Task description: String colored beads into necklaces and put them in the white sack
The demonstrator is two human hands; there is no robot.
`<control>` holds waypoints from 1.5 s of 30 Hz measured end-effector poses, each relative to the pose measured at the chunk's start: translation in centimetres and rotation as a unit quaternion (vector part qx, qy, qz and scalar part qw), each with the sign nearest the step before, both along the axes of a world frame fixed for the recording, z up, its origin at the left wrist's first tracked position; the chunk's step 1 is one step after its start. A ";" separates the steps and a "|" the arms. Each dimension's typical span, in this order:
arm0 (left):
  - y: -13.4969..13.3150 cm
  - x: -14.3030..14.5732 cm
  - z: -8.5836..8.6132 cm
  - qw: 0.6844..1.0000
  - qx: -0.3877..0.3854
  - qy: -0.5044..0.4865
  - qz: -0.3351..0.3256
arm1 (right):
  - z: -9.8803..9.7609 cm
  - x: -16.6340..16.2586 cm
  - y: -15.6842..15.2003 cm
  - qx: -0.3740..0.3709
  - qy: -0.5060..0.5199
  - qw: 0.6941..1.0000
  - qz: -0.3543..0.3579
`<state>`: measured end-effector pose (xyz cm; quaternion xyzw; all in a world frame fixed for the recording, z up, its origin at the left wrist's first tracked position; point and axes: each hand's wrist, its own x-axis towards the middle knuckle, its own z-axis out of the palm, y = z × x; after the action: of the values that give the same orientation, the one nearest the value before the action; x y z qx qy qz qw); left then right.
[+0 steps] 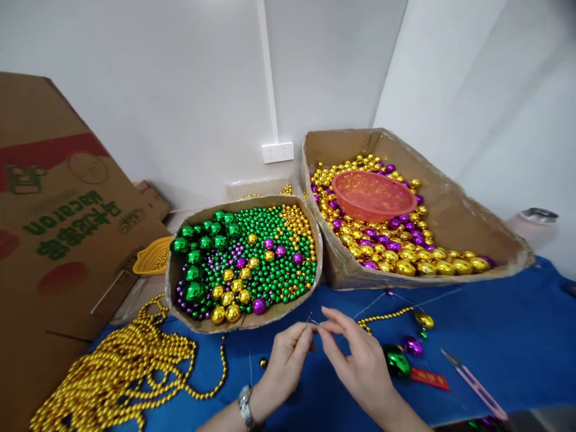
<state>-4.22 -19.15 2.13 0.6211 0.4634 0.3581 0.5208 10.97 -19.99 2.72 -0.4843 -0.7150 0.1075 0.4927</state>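
In the middle of the head view, my left hand [288, 354] is closed in a pinch on a thin pale thread [314, 322]. Opposite it, my right hand [353, 354] pinches the same thread, fingertips almost meeting the left ones. A tiny thin tip pokes up above the left fingers, too small to name. To the right of my right hand lie a gold bead string [387, 315], a gold bead [424, 320], a purple bead [413, 345] and a large green bead [396, 360] beside a red tag [429, 378]. One small dark gold bead [263, 362] rests by my left wrist.
Behind my hands stands a box [243, 324] of green, gold and purple beads; right of it, a bigger box [477, 204] holds gold and purple beads and a red basket [373, 207]. Gold bead strands [121, 366] pile up at left. Pink-handled thread snips [477, 387] lie at right.
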 end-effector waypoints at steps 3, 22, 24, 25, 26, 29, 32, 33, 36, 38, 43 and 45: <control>0.0 0.0 -0.1 1.000 0.005 0.004 -0.005 | -0.1 0.1 0.1 0.035 -0.016 0.999 0.008; -0.1 0.0 -0.2 0.998 0.052 0.031 -0.001 | -0.1 0.2 0.1 0.049 -0.045 0.998 0.016; -0.1 0.1 -0.1 0.998 0.056 0.038 -0.003 | -0.2 0.2 0.1 0.051 -0.050 0.997 0.016; -0.1 0.1 -0.1 0.997 0.060 0.044 -0.005 | -0.2 0.1 0.1 0.054 -0.051 0.997 0.015; -0.1 0.1 -0.1 0.996 0.066 0.052 -0.006 | -0.2 0.1 0.1 0.056 -0.051 0.997 0.014; -0.2 0.0 -0.3 0.993 0.093 0.078 -0.005 | -0.2 0.2 0.2 0.055 -0.050 0.997 0.014; -0.3 -0.2 -0.5 0.986 0.134 0.104 -0.013 | 0.0 0.5 0.3 0.030 -0.049 0.998 0.016; -0.3 -0.3 -0.6 0.982 0.151 0.115 -0.019 | 0.1 0.6 0.4 0.021 -0.048 0.998 0.018; -0.3 -0.4 -0.7 0.960 0.220 0.173 -0.029 | 0.4 0.4 0.4 -0.012 -0.046 0.998 0.030; -0.2 -0.5 -0.8 0.937 0.266 0.224 -0.024 | 0.7 0.2 0.4 -0.041 -0.038 0.997 0.051; 0.4 -1.2 -1.0 0.899 0.321 0.297 -0.021 | 1.6 2.5 0.9 -0.042 -0.028 0.998 0.026; 0.7 -1.7 -1.2 0.890 0.328 0.316 -0.011 | 2.2 5.3 1.4 0.001 -0.053 0.995 -0.083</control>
<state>-5.96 -18.45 0.92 0.8423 0.4526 0.2684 0.1170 16.22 -18.61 4.96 -0.5462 -0.6979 0.0396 0.4616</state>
